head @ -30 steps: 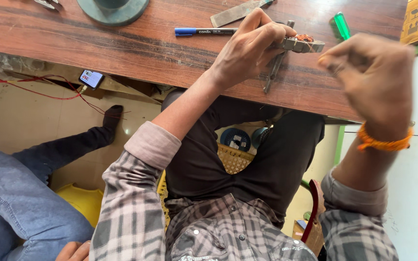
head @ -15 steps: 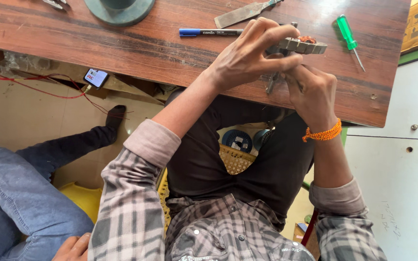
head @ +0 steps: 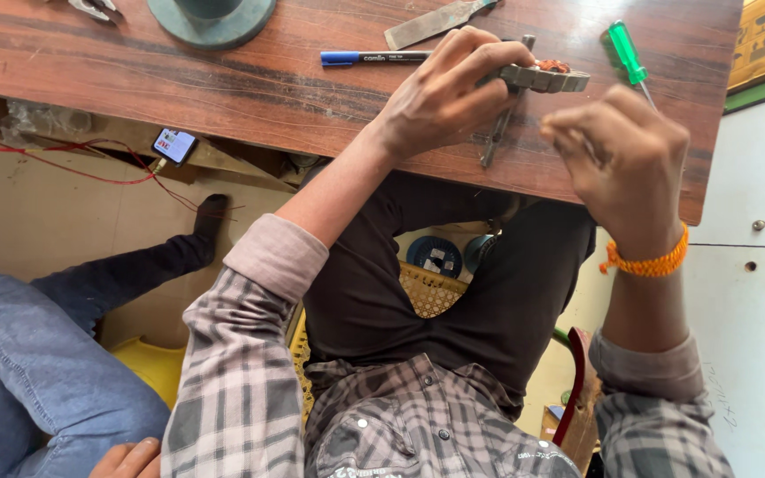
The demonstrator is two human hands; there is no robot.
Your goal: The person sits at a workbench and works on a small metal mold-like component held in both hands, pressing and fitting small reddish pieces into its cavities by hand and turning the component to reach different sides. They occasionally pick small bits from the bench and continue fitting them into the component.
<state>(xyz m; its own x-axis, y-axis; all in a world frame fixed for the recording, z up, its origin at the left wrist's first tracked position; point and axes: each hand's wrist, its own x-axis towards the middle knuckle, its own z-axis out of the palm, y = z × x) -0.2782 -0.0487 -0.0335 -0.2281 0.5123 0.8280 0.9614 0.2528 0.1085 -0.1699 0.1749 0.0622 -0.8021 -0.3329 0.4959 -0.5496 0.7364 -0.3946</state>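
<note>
Head view: only one camera, looking down past the person's chest and lap to a wooden table edge (head: 223,80).
Left hand (head: 440,93): wrapped around a grey metal part (head: 546,78), fingers over its near end; grasping it, held just above the tabletop.
Metal part: flat, ridged bar shape, a reddish-orange bit on top at its far end; the end inside the left hand is hidden, so full shape hard to make out.
Right hand (head: 622,155): clenched into a loose fist, back of hand to camera, just right of and below the metal part, apart from it. Palm side hidden; cannot tell whether anything is pinched inside.
Wristband (head: 652,263): orange thread band on the right wrist.
Thin metal rod (head: 498,142): lies slanted on the table under the left hand, upper part covered by the fingers.
Green screwdriver (head: 628,53): on the table beyond the right hand, shaft partly hidden behind the knuckles.
Blue marker pen (head: 374,58): on the table just beyond the left hand, its right end hidden by it.
Flat metal strip (head: 436,22): beyond the pen, tip cut off at the top edge.
Round grey-green base (head: 210,16): far left of the left hand, top cut off by the frame.
Small lit device (head: 174,144): under the table edge, left of the left forearm, red wires (head: 64,155) running to it; screen too small to read.
Other person: blue-jeaned leg (head: 37,381) and a hand (head: 130,460) at bottom left, mostly cut off.
</note>
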